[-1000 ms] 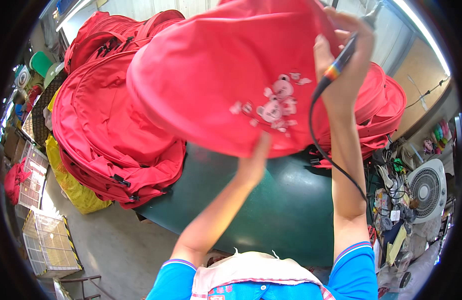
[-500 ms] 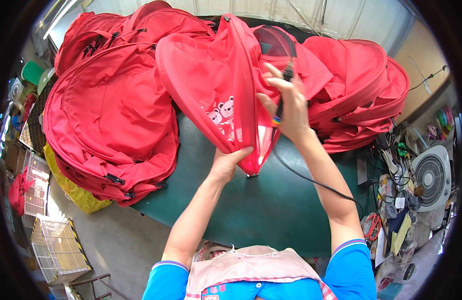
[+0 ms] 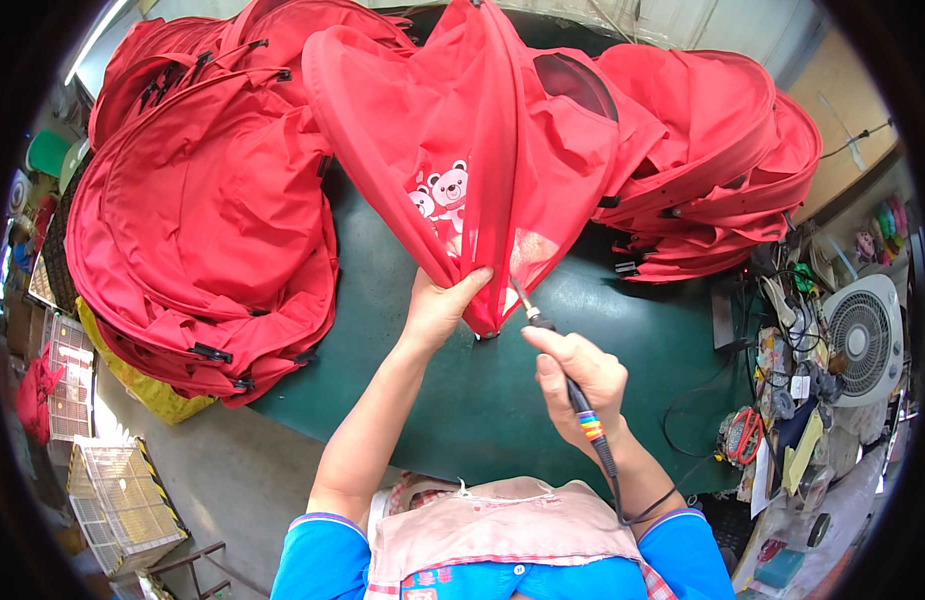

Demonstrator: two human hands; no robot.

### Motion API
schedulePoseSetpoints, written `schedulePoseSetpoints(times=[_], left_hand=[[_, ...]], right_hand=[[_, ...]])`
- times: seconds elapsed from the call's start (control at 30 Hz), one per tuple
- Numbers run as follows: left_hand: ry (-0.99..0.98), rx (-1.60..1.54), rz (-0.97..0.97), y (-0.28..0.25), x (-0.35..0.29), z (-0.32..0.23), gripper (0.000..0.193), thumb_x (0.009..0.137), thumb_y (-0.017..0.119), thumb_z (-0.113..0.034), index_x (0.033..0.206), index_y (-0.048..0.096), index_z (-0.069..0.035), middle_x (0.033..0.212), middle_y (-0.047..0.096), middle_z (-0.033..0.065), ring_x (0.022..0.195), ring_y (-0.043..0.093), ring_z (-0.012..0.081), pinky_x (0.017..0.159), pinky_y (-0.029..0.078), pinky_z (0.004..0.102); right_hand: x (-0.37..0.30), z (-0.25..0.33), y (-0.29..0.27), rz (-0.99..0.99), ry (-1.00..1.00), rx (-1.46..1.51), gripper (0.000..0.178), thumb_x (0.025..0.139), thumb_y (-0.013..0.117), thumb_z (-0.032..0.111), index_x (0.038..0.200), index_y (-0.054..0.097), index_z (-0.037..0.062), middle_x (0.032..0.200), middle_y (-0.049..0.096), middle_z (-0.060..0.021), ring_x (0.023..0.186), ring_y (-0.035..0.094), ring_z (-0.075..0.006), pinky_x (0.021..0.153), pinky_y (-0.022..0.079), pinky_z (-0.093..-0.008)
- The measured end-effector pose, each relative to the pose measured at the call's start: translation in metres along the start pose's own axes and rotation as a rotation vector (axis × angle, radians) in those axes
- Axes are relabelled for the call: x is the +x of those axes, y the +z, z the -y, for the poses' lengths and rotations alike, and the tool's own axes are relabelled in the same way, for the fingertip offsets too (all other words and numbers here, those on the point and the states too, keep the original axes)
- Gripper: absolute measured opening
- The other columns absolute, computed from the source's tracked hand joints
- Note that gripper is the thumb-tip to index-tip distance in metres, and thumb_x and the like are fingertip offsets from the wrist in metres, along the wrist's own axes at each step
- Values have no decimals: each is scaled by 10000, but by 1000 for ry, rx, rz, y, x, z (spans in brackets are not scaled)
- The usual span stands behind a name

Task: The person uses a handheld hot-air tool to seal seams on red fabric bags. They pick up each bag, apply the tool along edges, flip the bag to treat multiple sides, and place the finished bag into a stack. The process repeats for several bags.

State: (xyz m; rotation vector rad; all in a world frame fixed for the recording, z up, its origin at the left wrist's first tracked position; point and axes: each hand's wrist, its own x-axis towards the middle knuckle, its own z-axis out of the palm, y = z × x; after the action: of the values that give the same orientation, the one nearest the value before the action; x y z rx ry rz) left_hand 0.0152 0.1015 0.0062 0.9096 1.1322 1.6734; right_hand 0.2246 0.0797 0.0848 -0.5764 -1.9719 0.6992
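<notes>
Lowering red canopy [image 3: 482, 170], its folded end now near the green surface [image 3: 502, 400].
Left hand [image 3: 437, 305] fingers pinch that end; right hand [image 3: 577, 375] fingers closed round corded tool [image 3: 572, 385], tip brought to the fabric.

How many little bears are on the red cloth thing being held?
2. One white bear faces out on the red cover; a second bear sits just left of it and lower. More may be hidden in the folds.
</notes>
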Motion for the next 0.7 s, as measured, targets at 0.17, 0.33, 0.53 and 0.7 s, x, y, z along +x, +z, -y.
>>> schedulePoseSetpoints(times=[0.17,0.33,0.53,0.7], left_hand=[[41,9,-2,4,-3,-2,454,880,791,-112,1283,609,-10,1181,698,73,1062,668,162,933,536,333],[39,65,-44,11,-9,0,430,888,779,-96,1277,614,-13,1166,702,73,1061,670,162,934,539,333],[46,-12,-15,10,-12,-6,381,909,755,-122,1244,639,18,1178,708,96,1075,666,171,947,526,346],[17,2,-92,28,-20,0,478,896,791,-182,1291,610,16,1219,690,101,1117,647,181,974,511,355]], right_hand=[[-12,-20,12,9,29,-52,263,862,694,-50,1111,722,30,619,541,-64,465,542,-175,457,450,-308],[15,-18,25,-29,-16,-116,182,903,659,-11,1075,715,11,657,592,-91,520,597,-179,502,485,-312],[69,37,-42,537,673,138,300,1062,524,240,1028,683,-12,707,679,-46,480,573,-91,490,454,-227],[81,-16,-5,-192,-231,-181,47,977,624,161,969,626,115,1044,737,-106,985,679,-218,916,475,-384]])
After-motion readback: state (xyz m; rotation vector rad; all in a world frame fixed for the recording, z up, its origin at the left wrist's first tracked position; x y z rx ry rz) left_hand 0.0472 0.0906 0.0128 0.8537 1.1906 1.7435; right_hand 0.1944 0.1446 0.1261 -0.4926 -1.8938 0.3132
